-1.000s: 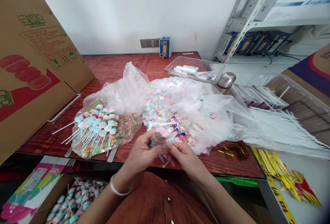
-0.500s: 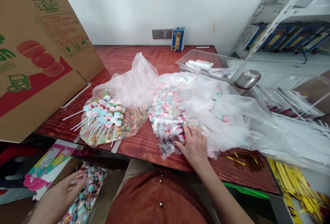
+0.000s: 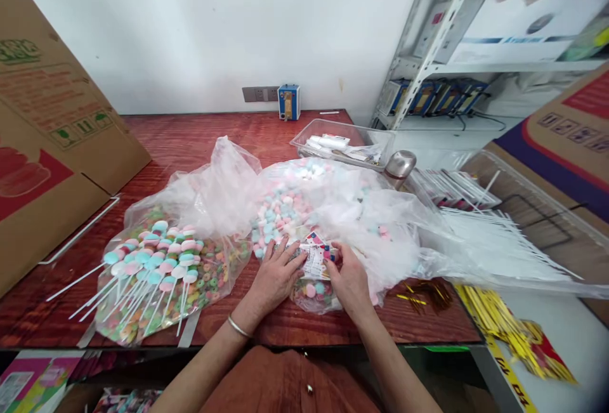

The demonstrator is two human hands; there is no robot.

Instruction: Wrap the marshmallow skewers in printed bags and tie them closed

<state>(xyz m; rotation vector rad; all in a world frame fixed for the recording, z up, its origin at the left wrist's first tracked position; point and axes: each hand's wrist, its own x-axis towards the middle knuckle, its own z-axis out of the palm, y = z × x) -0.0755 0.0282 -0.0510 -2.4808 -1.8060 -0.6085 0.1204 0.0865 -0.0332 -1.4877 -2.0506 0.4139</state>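
Small printed clear plastic bags lie at the table's front, on top of the marshmallow bag's near edge. My left hand, with a bracelet at the wrist, rests on their left side, fingers stretched out flat. At their right edge, my right hand is closed, thumb and fingers pinching the printed plastic. Pink, blue and white marshmallows show through the large clear bag behind. To the left, marshmallow skewers on white sticks lie in a pile over a bag of colourful cereal rings.
A large carton stands at the left. Behind are a clear plastic tray and a metal-capped container. White sticks and yellow twist ties lie at the right, near a shelf rack. A blue device stands by the wall.
My left hand has come up from the box of wrapped sweets below the table onto the printed bags. My right hand stays at their right edge. The view has turned right.
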